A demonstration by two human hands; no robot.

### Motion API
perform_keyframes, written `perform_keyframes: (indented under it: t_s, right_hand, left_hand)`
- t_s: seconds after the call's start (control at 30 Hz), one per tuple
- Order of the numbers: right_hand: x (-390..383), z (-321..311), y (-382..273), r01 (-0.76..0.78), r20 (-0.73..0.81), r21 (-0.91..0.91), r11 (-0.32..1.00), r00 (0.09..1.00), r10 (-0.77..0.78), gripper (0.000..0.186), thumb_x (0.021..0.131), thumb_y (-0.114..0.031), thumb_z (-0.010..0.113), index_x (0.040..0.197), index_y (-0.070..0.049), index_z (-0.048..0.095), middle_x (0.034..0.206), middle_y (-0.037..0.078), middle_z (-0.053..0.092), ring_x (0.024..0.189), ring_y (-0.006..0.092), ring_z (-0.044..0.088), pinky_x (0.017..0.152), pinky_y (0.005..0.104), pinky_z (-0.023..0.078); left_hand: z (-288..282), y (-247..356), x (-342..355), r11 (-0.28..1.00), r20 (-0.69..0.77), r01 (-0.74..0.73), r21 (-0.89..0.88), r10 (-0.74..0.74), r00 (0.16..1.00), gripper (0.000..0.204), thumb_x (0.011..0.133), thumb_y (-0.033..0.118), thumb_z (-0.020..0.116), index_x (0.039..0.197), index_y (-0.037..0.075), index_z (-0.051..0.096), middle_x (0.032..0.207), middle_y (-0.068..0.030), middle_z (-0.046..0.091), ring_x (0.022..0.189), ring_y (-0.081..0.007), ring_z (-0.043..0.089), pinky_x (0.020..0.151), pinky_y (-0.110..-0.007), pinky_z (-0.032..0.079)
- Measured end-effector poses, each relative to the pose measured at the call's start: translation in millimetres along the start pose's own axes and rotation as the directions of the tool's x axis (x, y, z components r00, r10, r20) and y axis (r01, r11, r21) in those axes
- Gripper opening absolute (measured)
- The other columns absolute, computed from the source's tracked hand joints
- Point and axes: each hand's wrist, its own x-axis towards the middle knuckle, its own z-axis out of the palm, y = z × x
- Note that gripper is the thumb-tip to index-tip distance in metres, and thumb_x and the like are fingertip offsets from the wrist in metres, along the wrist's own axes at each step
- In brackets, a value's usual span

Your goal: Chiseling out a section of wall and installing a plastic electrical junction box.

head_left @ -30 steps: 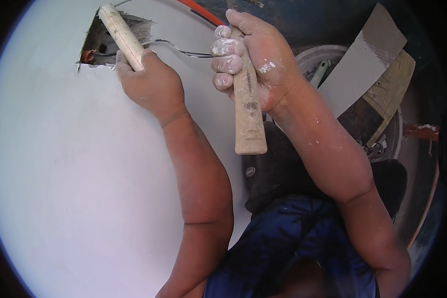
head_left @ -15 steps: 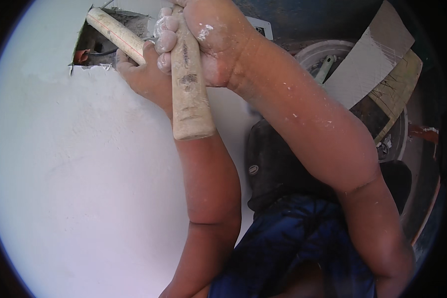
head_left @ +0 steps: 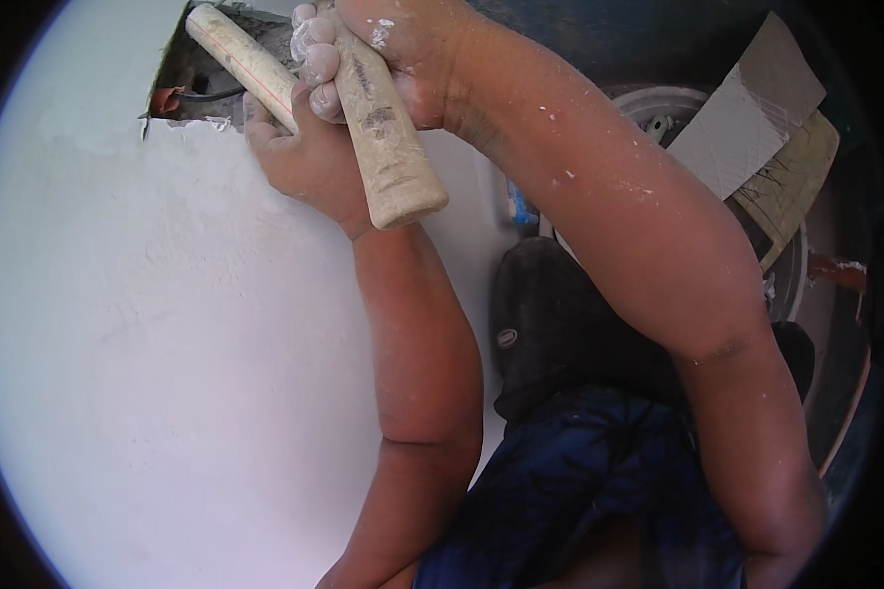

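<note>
My left hand [head_left: 314,162] is closed around the lower end of a pale pipe [head_left: 238,61] with a thin red line along it. The pipe slants across a rough cut opening [head_left: 179,74] in the white wall, where an orange-red fitting [head_left: 165,99] and a dark cable [head_left: 212,96] show. My right hand [head_left: 408,59], dusted white on the fingers, grips a worn, cream-coloured tool handle [head_left: 391,142]. Its butt end points down toward me, over my left wrist. The working end of that tool is hidden behind the hand or beyond the upper edge.
The smooth white wall [head_left: 196,324] fills the left side. At the right stands a round tub [head_left: 648,96], with a grey ridged board [head_left: 756,108] and a tan board [head_left: 801,182] leaning in it. A blue object [head_left: 521,204] shows beneath my right forearm.
The tool handle has risen in the picture, and its butt end has swung to the right. The wall opening and pipe sit slightly higher and farther right in view.
</note>
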Motion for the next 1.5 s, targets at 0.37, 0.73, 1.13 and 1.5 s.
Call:
perform_keyframes:
  t_s: [0.37, 0.73, 1.13, 1.5]
  right_hand:
    - [-22.4, 0.0, 7.8, 0.018, -0.092, 0.190, 0.982, 0.996, -0.001, 0.033, 0.102, -0.034, 0.039, 0.077, -0.012, 0.043, 0.055, 0.001, 0.042, 0.042, 0.0160, 0.043, 0.040, 0.0308, 0.043]
    - [-13.5, 24.3, 13.2, 0.114, -0.218, 0.123, 0.986, 0.972, -0.085, 0.029, 0.102, -0.030, 0.037, 0.086, -0.008, 0.045, 0.061, 0.006, 0.048, 0.043, 0.0167, 0.045, 0.038, 0.0337, 0.041]
    - [-9.8, 22.5, 16.0, 0.024, -0.037, 0.008, 1.000, 0.999, -0.024, 0.026, 0.102, -0.030, 0.035, 0.090, -0.008, 0.043, 0.060, 0.003, 0.044, 0.042, 0.0157, 0.044, 0.037, 0.0313, 0.041]
    - [-34.2, 18.5, 9.6, -0.043, -0.048, 0.229, 0.973, 0.997, 0.055, 0.033, 0.102, -0.039, 0.041, 0.083, -0.013, 0.044, 0.062, 0.002, 0.047, 0.047, 0.0142, 0.046, 0.043, 0.0281, 0.045]
  left_hand:
    - [-6.7, -12.6, 12.1, 0.933, 0.037, 0.115, -0.341, -0.110, 0.993, 0.037, 0.097, 0.025, 0.032, 0.117, -0.002, 0.048, 0.118, -0.0179, 0.054, 0.111, -0.0251, 0.056, 0.100, -0.040, 0.046]
    - [1.9, -2.2, 0.1, 0.959, 0.050, 0.085, -0.271, -0.075, 0.996, 0.031, 0.098, 0.023, 0.036, 0.114, 0.001, 0.052, 0.113, -0.0112, 0.058, 0.107, -0.0182, 0.057, 0.094, -0.034, 0.047]
    - [3.0, 3.3, 4.1, 0.926, -0.034, 0.022, -0.378, -0.037, 0.999, 0.034, 0.095, 0.020, 0.043, 0.111, -0.005, 0.057, 0.108, -0.0174, 0.062, 0.103, -0.0249, 0.064, 0.092, -0.037, 0.053]
    - [-0.1, -12.2, 12.1, 0.272, 0.137, 0.192, -0.943, -0.208, 0.969, 0.028, 0.087, 0.020, 0.050, 0.106, 0.000, 0.055, 0.106, -0.0098, 0.057, 0.102, -0.0171, 0.056, 0.091, -0.032, 0.046]
